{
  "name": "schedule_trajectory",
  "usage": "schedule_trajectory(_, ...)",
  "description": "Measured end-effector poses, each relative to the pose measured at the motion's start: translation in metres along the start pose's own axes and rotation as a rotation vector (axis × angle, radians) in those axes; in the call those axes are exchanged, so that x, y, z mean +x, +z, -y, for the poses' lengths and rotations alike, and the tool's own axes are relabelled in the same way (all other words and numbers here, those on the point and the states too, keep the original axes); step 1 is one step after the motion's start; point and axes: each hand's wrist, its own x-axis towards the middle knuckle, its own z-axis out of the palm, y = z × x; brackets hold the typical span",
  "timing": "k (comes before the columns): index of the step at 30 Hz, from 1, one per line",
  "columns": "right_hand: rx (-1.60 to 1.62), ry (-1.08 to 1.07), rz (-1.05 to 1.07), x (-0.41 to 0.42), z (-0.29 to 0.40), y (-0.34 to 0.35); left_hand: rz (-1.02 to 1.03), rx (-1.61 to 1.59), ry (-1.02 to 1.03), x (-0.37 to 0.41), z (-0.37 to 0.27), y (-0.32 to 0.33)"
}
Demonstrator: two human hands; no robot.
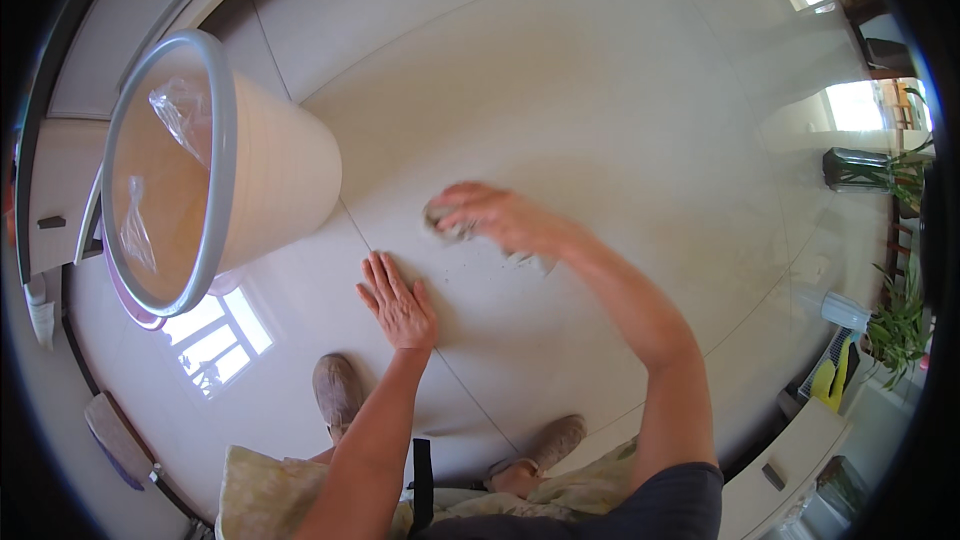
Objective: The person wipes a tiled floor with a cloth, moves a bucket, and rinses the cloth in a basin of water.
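My left hand (399,307) rests palm down on the pale floor tiles (600,127), its fingers a little apart and nothing in it. Up and to the right of it, my right hand (487,217), slightly blurred, has its fingers curled over a crumpled greyish cloth (450,229). Part of the cloth shows below the palm. Small dark crumbs (480,271) lie scattered on the tile between the two hands, just below the cloth.
A large whitish plastic bin (277,165) with a grey rim and clear plastic film inside stands at the left. Cabinets (135,22) line the upper left. My shoes (337,394) are on the floor below. Potted plants (896,334) and a drawer unit (787,465) stand right.
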Motion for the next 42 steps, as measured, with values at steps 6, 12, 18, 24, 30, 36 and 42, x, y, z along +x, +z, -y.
schedule_trajectory(6, -0.601, -0.054, -0.374, -0.005, -0.068, -0.091, -0.042, -0.018, 0.039, 0.001, -0.006, 0.003)
schedule_trajectory(12, -0.543, -0.165, -0.49, -0.035, -0.069, -0.001, -0.044, -0.007, 0.028, 0.0, 0.0, 0.004)
schedule_trajectory(18, -0.416, -0.013, -0.45, -0.098, -0.039, 0.077, -0.043, -0.058, 0.027, 0.0, 0.0, 0.004)
schedule_trajectory(24, -0.01, 0.194, -1.025, -0.141, -0.013, 0.123, -0.106, -0.142, 0.031, 0.001, 0.003, 0.004)
schedule_trajectory(30, -0.404, 0.616, -1.484, -0.192, -0.035, 0.207, -0.193, -0.56, 0.147, 0.003, -0.006, -0.001)
schedule_trajectory(36, -0.582, 0.89, -1.556, -0.14, -0.038, 0.214, -0.026, -1.087, 0.042, 0.01, -0.042, 0.0)
schedule_trajectory(42, -0.625, 0.592, -1.316, -0.078, -0.023, 0.203, 0.092, -1.336, -0.09, 0.006, -0.053, 0.006)
